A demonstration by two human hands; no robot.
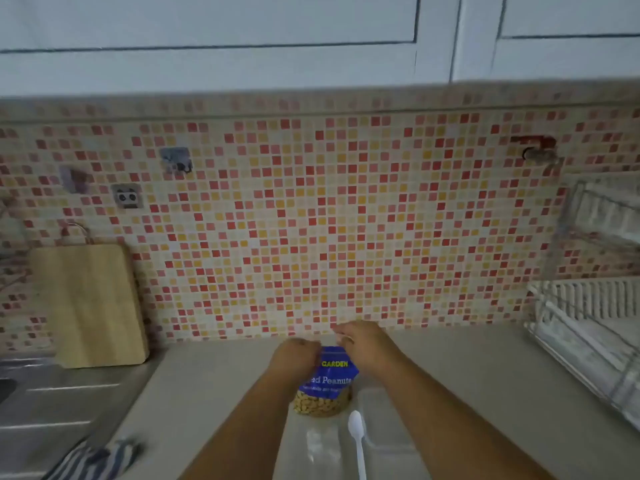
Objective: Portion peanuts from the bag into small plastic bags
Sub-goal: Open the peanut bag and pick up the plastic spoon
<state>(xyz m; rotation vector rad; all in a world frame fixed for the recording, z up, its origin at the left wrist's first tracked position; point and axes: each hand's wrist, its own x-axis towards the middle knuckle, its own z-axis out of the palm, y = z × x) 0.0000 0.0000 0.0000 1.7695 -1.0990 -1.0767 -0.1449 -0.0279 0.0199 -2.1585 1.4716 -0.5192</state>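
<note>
The peanut bag [329, 379] stands mid-tabletop [214, 382], a spoon [356, 434] just before it, a cutting board [88, 306] far left, a dish rack [588, 341] right.

On my feed I see two bare arms, uncovered along all the length that shows. The left forearm [249, 420] and right forearm [450, 410] are broad near me and taper to the wrists. The left grip [299, 351] looks rounded and compact, the right grip [360, 341] broader; the fingers are too blurred for me to tell details
</note>
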